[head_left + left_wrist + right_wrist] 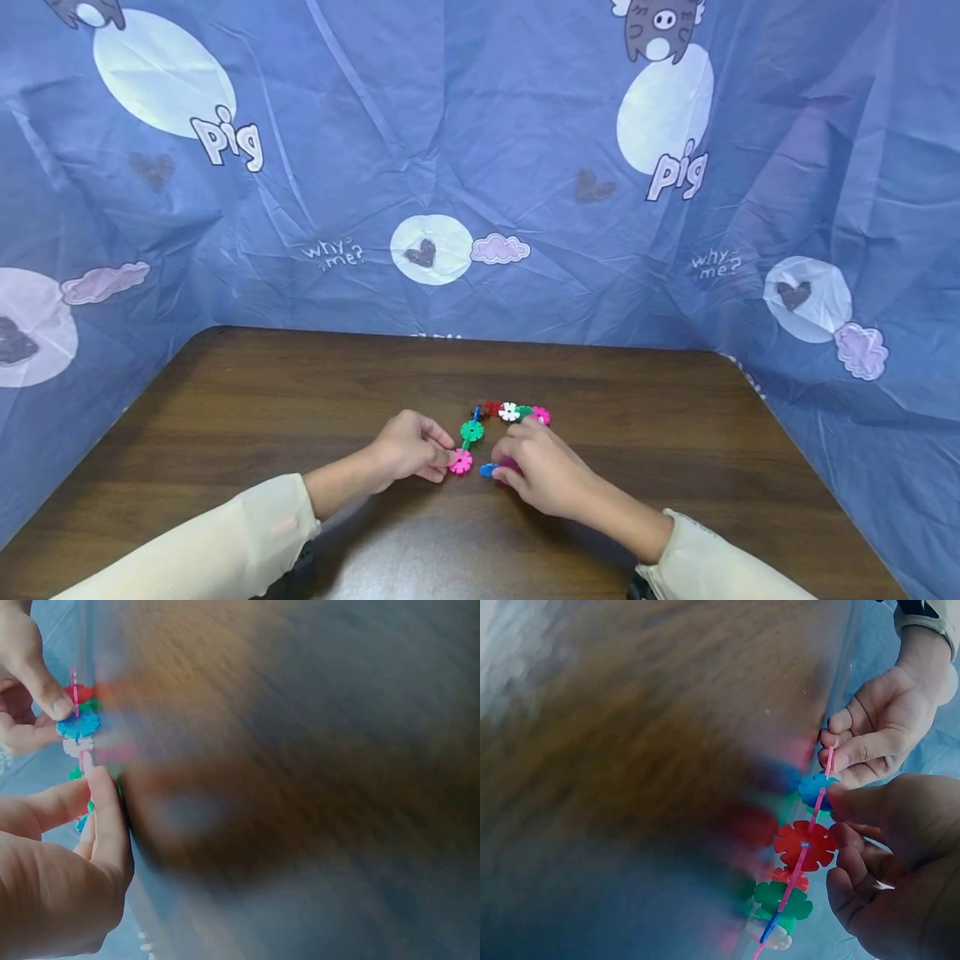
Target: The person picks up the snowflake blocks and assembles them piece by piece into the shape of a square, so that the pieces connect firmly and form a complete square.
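Observation:
Notched plastic snowflake discs join edge to edge in a curved chain on the wooden table. My left hand (411, 448) pinches the pink disc (461, 462) at the chain's near left end; a green disc (472, 431) follows behind it. Opposite, my right hand (543, 471) pinches a blue disc (488, 469), its thumb on it in the right wrist view. That blue disc (815, 791) stands linked with a red disc (805, 846) and a green disc (782, 900), pink ones edge-on between. In the head view my right hand hides part of the chain. A small gap separates pink from blue.
Farther back, the chain runs through a dark red disc (492, 408), a white disc (509, 412) and a pink disc (540, 415). The brown table (300, 375) ends against a blue printed cloth (525, 167) behind and at both sides.

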`<state>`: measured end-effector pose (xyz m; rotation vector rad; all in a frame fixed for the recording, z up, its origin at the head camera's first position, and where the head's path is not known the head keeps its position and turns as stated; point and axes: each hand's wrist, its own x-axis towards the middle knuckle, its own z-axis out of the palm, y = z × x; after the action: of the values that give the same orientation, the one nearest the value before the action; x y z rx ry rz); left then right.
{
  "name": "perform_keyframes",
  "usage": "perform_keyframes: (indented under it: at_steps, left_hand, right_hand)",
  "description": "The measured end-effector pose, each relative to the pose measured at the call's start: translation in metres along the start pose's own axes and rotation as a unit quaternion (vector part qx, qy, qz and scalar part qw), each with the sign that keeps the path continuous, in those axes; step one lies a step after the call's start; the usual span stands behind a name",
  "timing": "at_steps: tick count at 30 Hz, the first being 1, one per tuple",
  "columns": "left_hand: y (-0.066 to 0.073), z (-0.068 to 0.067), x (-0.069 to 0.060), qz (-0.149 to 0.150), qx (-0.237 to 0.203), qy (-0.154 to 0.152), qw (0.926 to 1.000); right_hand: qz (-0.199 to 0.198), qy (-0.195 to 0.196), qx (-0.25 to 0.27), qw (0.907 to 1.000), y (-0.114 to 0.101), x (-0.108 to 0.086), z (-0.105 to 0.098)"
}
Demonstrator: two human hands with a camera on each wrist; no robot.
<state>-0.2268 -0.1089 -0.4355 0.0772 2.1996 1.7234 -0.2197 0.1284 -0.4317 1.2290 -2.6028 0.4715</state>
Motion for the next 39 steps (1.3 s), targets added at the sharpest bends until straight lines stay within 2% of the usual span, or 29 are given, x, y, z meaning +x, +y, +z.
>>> perform_keyframes:
  at_steps: [5, 17, 27, 33, 39]
  left_hand:
    - [0.0, 0.003, 0.001, -0.009, -0.005, -0.011, 0.9999]
    - [0.004, 0.007, 0.004, -0.028, 0.0, -0.028, 0.9992]
    - [0.002, 0.009, 0.005, -0.046, -0.05, -0.043, 0.9968]
    - [0.001, 0.008, 0.006, -0.063, -0.087, -0.059, 0.9925]
    - [0.001, 0.009, 0.006, -0.069, -0.088, -0.066, 0.9915]
  right_hand:
    - [-0.009, 0.004, 0.005, 0.9999, 0.001, 0.001, 0.003]
    - [0.014, -0.023, 0.013, 0.9996, 0.001, 0.007, 0.005]
    - [-0.013, -0.021, 0.007, 0.9997, 0.003, 0.01, 0.004]
    - [-0.009, -0.028, 0.014, 0.9995, 0.003, 0.011, 0.003]
    - [0.001, -0.032, 0.027, 0.9991, 0.005, 0.011, 0.004]
